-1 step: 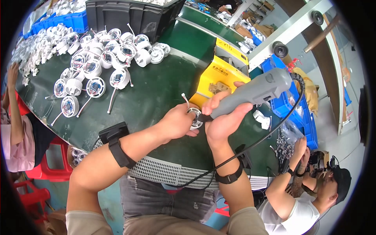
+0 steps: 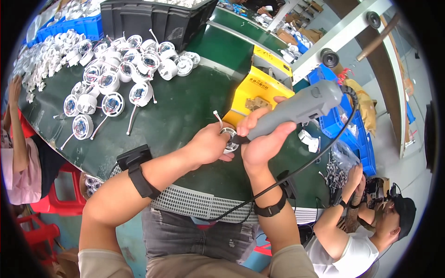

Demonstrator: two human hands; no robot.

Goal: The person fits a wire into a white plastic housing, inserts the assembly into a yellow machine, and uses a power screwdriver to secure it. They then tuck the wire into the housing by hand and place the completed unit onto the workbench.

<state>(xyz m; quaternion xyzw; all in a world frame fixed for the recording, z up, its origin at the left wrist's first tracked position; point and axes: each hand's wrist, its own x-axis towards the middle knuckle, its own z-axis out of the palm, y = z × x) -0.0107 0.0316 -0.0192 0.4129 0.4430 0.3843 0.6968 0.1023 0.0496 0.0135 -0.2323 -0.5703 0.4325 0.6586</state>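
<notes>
My left hand [image 2: 209, 144] grips a round white plastic housing [image 2: 230, 141] low over the green table, its fingers closed around the rim. A short white lead with a connector [image 2: 216, 114] sticks up from that part. In my right hand [image 2: 268, 139] is a grey electric screwdriver [image 2: 296, 109], tilted, with its dark nose down at the middle of the housing. The tip itself is hidden between nose and part. Just beyond my hands stands a yellow box-shaped screw feeder [image 2: 259, 83] with a metal block on its front.
Several white round housings with circuit boards [image 2: 113, 104] are heaped at the left. A black crate [image 2: 157, 23] and blue bins [image 2: 72, 28] stand behind. The screwdriver's cable [image 2: 320, 155] crosses my right forearm. A co-worker [image 2: 345, 231] handles parts at the right; another person [image 2: 23, 157] is at the left.
</notes>
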